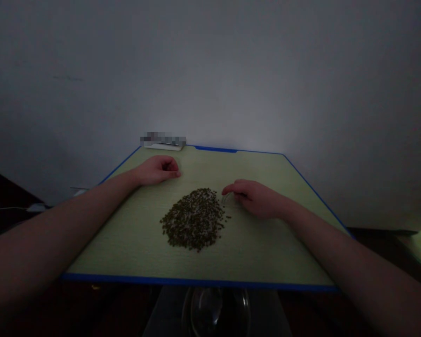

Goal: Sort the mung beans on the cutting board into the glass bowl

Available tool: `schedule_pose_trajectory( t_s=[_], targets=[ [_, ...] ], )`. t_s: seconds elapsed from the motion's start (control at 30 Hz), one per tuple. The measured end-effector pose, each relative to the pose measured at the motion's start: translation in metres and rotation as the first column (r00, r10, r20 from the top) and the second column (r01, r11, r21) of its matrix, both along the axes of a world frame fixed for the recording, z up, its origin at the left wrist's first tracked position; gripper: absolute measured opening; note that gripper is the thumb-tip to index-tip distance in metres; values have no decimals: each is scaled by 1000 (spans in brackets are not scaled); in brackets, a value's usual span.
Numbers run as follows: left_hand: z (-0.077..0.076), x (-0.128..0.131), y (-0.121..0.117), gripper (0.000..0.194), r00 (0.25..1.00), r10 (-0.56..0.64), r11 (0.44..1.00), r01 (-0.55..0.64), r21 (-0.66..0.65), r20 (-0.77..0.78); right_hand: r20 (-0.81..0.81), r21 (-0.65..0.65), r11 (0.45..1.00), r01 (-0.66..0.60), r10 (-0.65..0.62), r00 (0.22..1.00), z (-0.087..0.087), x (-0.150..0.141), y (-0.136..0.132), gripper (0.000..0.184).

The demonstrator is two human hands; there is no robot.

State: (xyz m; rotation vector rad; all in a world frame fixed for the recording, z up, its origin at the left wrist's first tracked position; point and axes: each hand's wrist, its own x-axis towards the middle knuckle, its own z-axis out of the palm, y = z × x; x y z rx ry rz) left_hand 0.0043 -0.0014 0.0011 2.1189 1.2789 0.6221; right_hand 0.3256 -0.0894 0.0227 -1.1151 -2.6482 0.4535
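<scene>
A heap of small green-brown and pale grains or beans [192, 220] lies spread on the light table top [263, 262]. My right hand [254, 199] is at the heap's right edge, with the index finger stretched forward. It closes on a fork [225, 199], whose thin pale tines show under the fingertip, close to the grains; the handle is hidden in the palm. My left hand [158, 170] rests on the table beyond the heap's upper left, apart from it. Its fingers curl in toward the thumb, and nothing shows in them.
At the table's far left corner stands a white-edged object [164, 146], its top blurred out. Blue edging [196, 282] runs round the table. Below the near edge a shiny metal bowl [215, 311] sits at the lap. A grey wall [210, 75] rises behind. A white cable [7, 209] lies left.
</scene>
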Motion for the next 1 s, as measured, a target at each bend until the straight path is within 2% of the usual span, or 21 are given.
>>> schedule_pose_trajectory(
  t_s=[0.33,0.53,0.77,1.0],
  targets=[
    [2,1,-2,30,1000,9,1000,-9,0,-17,40,-75,995,-66,69,997,7,6,-1,39],
    [1,0,-1,30,1000,-18,1000,18,-7,-16,54,-101,993,-62,68,996,8,9,-3,40],
    [-3,-3,2,30,1000,-20,1000,20,-3,-13,92,-119,992,31,-20,996,11,11,-6,39],
    [-4,-4,3,30,1000,-27,1000,27,-5,5,89,-150,989,6,7,996,11,13,-7,41]
  ],
)
